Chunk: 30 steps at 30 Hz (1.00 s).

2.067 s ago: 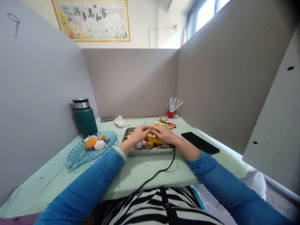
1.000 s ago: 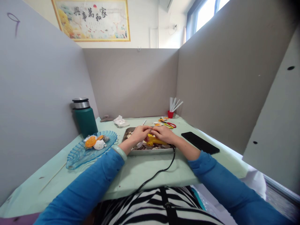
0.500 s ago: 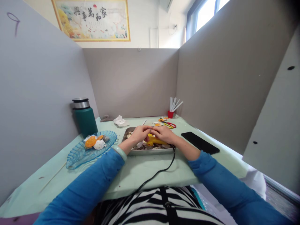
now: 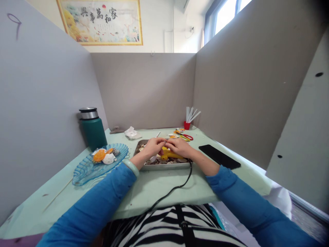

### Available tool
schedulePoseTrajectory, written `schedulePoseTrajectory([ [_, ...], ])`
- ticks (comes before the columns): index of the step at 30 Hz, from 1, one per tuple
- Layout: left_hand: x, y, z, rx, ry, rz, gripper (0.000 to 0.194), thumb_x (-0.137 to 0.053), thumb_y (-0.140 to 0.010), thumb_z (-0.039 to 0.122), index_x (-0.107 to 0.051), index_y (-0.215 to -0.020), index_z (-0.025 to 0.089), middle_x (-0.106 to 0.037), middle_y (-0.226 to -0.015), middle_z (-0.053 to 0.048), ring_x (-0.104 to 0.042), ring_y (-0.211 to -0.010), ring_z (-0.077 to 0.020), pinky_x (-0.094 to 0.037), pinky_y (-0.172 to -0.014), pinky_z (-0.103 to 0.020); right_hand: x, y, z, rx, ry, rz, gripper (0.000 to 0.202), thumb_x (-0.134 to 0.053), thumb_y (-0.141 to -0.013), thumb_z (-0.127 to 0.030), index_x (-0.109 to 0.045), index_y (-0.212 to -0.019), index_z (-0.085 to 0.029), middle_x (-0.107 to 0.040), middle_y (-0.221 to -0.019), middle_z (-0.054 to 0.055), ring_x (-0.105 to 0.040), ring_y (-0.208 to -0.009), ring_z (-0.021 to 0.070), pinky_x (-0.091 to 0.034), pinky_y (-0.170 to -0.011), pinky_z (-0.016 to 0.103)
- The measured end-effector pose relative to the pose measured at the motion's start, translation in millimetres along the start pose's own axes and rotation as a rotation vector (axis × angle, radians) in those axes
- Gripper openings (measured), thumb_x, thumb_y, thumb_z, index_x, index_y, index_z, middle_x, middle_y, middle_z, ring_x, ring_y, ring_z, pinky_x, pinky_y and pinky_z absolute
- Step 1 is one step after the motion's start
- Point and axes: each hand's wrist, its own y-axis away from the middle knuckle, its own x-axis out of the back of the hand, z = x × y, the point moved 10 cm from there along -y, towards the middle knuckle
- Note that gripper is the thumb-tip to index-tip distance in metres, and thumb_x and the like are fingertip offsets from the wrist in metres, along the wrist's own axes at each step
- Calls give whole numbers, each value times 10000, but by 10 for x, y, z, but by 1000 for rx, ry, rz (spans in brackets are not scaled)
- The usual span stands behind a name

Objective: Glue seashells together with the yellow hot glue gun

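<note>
My left hand [image 4: 154,146] and my right hand [image 4: 179,146] meet above a metal tray [image 4: 164,167] of shells [image 4: 177,161]. Their fingertips are pinched together around something small that I cannot make out. Under my hands a yellow glue gun [image 4: 171,155] lies across the shells, and its black cord [image 4: 177,187] runs over the front table edge toward me. A white stick [image 4: 158,134] pokes up behind my left hand. Fingers and palms hide the middle of the tray.
A blue shell-shaped plate [image 4: 84,171] with orange and white shells [image 4: 99,155] stands at left, near a green bottle [image 4: 94,132]. At right lie a black phone [image 4: 219,156] and scissors [image 4: 186,137]. Behind them is a red cup [image 4: 187,126] of white sticks. Partitions enclose the table.
</note>
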Motion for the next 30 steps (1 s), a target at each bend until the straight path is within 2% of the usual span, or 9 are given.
schedulePoseTrajectory([
  [15, -33, -11, -38, 25, 69, -20, 285, -477, -804, 206, -646, -1020, 126, -561, -457, 19, -568, -443, -107, -463, -467, -192, -2, 3, -1, 17, 6, 5, 285, -419, -921, -308, -626, -792, -160, -637, -718, 25, -528, -647, 116, -311, -588, 220],
  [30, -12, -11, -13, 0, 9, -5, 265, -476, -798, 197, -652, -980, 119, -569, -474, 15, -569, -447, -106, -444, -457, -183, 4, 8, -3, 7, 7, 0, 291, -417, -922, -322, -634, -816, -160, -635, -726, 29, -524, -657, 121, -318, -594, 222],
])
